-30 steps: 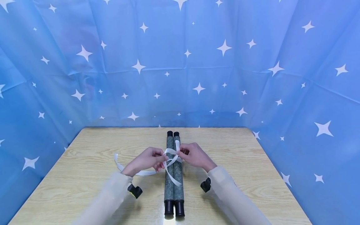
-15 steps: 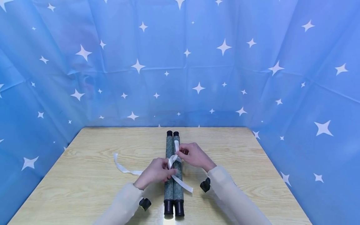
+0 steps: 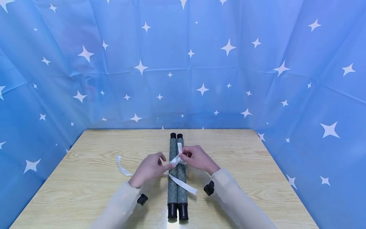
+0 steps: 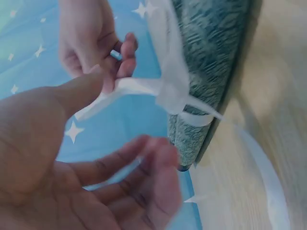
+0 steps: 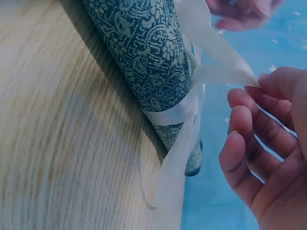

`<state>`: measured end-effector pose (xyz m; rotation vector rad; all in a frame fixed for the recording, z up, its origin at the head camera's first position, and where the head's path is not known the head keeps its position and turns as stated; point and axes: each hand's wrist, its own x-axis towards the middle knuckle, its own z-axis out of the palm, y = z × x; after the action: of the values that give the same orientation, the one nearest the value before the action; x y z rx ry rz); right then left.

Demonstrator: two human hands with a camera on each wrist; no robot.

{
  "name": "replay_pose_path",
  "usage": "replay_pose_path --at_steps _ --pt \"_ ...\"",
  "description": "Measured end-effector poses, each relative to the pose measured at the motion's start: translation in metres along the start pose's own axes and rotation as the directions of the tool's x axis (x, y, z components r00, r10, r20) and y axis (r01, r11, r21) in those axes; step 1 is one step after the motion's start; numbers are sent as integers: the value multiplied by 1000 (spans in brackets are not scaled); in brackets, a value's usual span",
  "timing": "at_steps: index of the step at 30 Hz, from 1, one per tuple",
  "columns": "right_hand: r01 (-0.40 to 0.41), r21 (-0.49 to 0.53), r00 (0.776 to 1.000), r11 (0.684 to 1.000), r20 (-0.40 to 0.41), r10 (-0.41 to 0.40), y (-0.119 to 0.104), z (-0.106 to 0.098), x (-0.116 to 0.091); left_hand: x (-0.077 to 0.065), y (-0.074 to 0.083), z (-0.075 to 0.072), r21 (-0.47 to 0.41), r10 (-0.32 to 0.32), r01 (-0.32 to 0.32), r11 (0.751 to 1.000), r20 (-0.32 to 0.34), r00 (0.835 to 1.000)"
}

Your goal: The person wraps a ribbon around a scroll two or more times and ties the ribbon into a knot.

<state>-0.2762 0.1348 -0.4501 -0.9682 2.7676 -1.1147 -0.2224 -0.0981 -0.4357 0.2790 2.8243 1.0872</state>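
Note:
A double-rolled scroll [image 3: 172, 189] in green patterned cloth, with black end knobs, lies lengthwise before me. White ribbon [image 3: 183, 183] wraps its middle, and a crossing or knot shows on top in the left wrist view. My right hand [image 3: 198, 158] pinches a folded loop of this ribbon [image 5: 223, 74] between thumb and forefinger, just above the scroll's right side. My left hand [image 3: 150, 167] is at the scroll's left side, thumb reaching to the ribbon. Its fingers [image 4: 160, 163] are loosely bent and apart from the thumb, with nothing between them.
The scroll lies on a light wood-grain table [image 3: 94, 190]. One loose ribbon tail [image 3: 123, 169] trails over the table on the left; another slants across the scroll's near half. A blue curtain [image 3: 177, 95] with white stars surrounds the back and sides.
The left hand went toward me across the scroll, then back left, and its fingers have spread. The near ribbon tail now slants farther right. My right hand has kept its pinch in place.

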Motion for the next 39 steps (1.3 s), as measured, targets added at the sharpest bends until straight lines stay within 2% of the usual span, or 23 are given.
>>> replay_pose_path --at_steps 2,5,11,17,23,29,35,39 --pt "4 4 1000 1000 4 -4 0 0 1 7 -1 -4 -43 60 -61 997 -20 998" --pt "4 7 1000 1000 11 -4 -1 -1 1 18 -2 -8 -121 154 -159 980 -54 987" --pt "33 18 999 999 21 -33 -3 4 3 32 0 -5 -219 227 -235 947 -61 972" --pt "60 12 998 998 19 -60 -5 7 3 39 0 2 -277 245 -252 927 -61 968" --pt "42 1 999 999 29 -42 -7 5 3 41 2 4 -303 217 -233 924 -86 972" --pt "35 2 999 999 23 -35 -9 1 1 42 3 1 -303 229 -242 922 -78 970" --pt "-30 0 999 1000 19 30 -13 -3 -8 45 -1 0 -331 209 -223 917 -78 975" --pt "-102 -51 991 993 76 106 -17 -7 -21 48 -2 0 -333 209 -226 915 -89 974"
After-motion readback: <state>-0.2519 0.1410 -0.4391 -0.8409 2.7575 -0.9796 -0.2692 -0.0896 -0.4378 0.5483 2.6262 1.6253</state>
